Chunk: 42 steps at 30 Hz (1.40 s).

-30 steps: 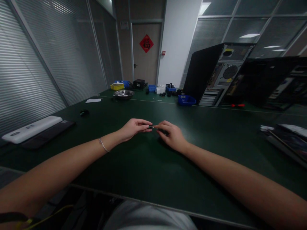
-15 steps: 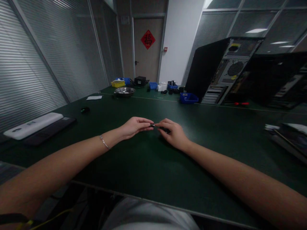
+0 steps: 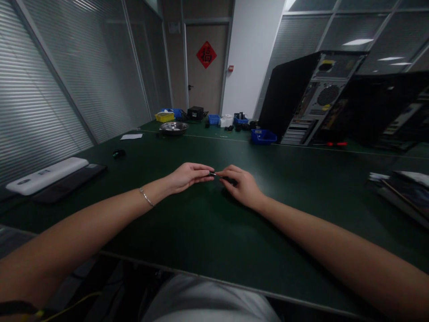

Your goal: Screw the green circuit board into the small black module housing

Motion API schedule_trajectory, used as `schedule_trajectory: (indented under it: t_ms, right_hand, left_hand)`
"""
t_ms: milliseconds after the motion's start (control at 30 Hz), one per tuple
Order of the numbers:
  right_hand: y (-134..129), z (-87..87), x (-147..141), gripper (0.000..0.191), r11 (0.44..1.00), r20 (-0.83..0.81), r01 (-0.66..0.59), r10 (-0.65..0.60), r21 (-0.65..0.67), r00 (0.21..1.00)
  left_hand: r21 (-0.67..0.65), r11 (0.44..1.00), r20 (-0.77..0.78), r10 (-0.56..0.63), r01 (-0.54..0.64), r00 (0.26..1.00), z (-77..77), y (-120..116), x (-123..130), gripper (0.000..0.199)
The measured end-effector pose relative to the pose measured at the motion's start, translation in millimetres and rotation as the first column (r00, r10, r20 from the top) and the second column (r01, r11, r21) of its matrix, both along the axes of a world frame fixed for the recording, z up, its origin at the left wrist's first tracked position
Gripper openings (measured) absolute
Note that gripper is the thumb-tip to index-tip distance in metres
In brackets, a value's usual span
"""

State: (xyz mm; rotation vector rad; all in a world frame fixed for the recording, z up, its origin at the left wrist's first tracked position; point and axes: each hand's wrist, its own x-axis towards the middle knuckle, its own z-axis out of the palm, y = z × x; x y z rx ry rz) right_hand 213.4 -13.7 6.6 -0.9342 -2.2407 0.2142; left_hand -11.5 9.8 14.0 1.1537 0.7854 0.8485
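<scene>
Hands have hardly shifted over the last second, as far as I can make out from my feed: the left hand [image 3: 186, 175] and the right hand [image 3: 241, 185] meet at the same spot over the dark green surface [image 3: 208, 232], fingertips together on a small dark part [image 3: 214, 174]. What moved is mostly the view, which has tipped a little so the door and the computer tower [image 3: 303, 105] sit slightly differently in frame. The left hand is curled, pinching one end of the part between thumb and fingers; the right hand is closed around the other end, with a darker piece showing under its fingers. The part is too small and dim for me to name. I read the steady grip as fine fiddling in progress, with nothing released or set down yet. Further off, a metal bowl [image 3: 173, 128], blue bins [image 3: 263, 136] and a red-handled screwdriver [image 3: 336, 144] lie well apart from the hands, and a white keyboard [image 3: 47, 175] sits at the left.
</scene>
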Motion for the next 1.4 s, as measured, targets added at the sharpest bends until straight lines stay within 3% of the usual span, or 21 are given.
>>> schedule_trajectory:
  t_ms: [400,500,567,633,700,767,800,967,1033,1133,1300,1400]
  right_hand:
    - [-0.5,3.1,0.3,0.026,0.998,-0.047,-0.055,0.053,-0.041,0.998]
    - [1.3,2.7,0.5,0.025,0.998,-0.079,-0.057,0.054,-0.041,0.995]
    - [2.5,2.6,1.1,0.024,0.998,-0.104,-0.034,0.028,-0.053,0.994]
    - [3.4,2.4,2.0,0.023,0.998,-0.122,-0.003,-0.005,-0.066,0.993]
    - [3.9,2.1,2.8,0.023,0.997,-0.128,0.007,-0.017,-0.076,0.992]
    - [3.9,1.9,3.1,0.024,0.997,-0.131,0.001,-0.011,-0.079,0.991]
    - [3.9,1.8,3.2,0.024,0.997,-0.134,-0.002,-0.009,-0.079,0.991]
    - [4.4,1.0,3.7,0.023,0.998,-0.135,0.003,-0.013,-0.07,0.991]
    - [4.7,0.4,3.7,0.023,0.998,-0.138,0.001,-0.01,-0.065,0.99]
    - [4.6,0.0,2.1,0.023,0.999,-0.143,-0.006,0.0,-0.047,0.99]
    - [3.2,5.0,-3.7,0.019,0.994,-0.05,-0.015,0.01,-0.109,0.999]
    - [3.4,11.2,-4.3,0.016,0.983,0.072,-0.044,0.057,-0.176,0.996]
  left_hand:
    - [0.016,0.997,-0.042,-0.071,0.071,0.997,2.7,-1.7,-0.8,0.025]
    - [0.117,0.991,-0.117,-0.044,0.058,0.992,1.1,1.7,-3.4,0.026]
    - [0.265,0.962,-0.238,-0.005,0.07,0.971,1.3,2.5,-6.1,0.024]
    - [0.486,0.862,-0.413,0.081,0.144,0.907,3.5,0.9,-8.9,0.023]
    - [0.672,0.683,-0.564,0.221,0.286,0.796,6.9,-2.3,-10.8,0.022]
    - [0.734,0.517,-0.646,0.328,0.442,0.69,9.7,-5.2,-11.3,0.023]
    - [0.728,0.467,-0.674,0.35,0.502,0.651,10.5,-6.0,-11.2,0.023]
    - [0.671,0.384,-0.742,0.352,0.635,0.57,9.7,-4.0,-11.8,0.027]
    - [0.671,0.384,-0.742,0.346,0.634,0.574,10.0,-2.9,-12.8,0.029]
    - [0.696,0.44,-0.712,0.321,0.567,0.625,11.9,-1.8,-14.2,0.028]
    - [0.718,0.565,-0.63,0.278,0.407,0.725,11.1,1.3,-16.6,0.026]
    - [0.661,0.68,-0.599,0.224,0.317,0.769,7.2,3.3,-16.8,0.026]
